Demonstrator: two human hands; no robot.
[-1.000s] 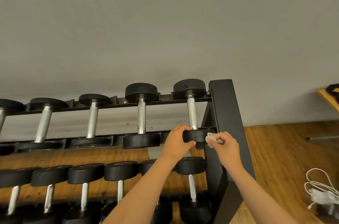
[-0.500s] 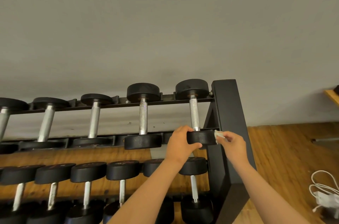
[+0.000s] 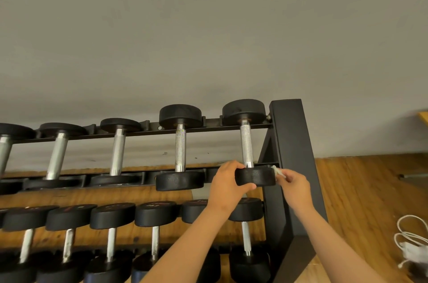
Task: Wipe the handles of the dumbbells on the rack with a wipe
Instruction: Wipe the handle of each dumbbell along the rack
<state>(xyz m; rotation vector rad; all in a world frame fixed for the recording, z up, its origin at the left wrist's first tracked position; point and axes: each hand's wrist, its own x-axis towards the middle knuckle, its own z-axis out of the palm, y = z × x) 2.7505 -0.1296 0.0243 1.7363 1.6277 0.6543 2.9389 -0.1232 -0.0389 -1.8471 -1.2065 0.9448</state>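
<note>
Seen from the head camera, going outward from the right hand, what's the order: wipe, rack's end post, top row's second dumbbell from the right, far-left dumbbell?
1. Wipe, pinched in the right hand itself.
2. End post, just behind the hand, on the right.
3. Second dumbbell, top row, left of the rightmost dumbbell in the left hand.
4. Far-left dumbbell, at the picture's left edge.

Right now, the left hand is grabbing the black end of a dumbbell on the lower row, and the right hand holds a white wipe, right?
Not quite. In the head view the left hand grips the black end of a dumbbell on the top row, not the lower one. The right hand does hold a white wipe.
</note>
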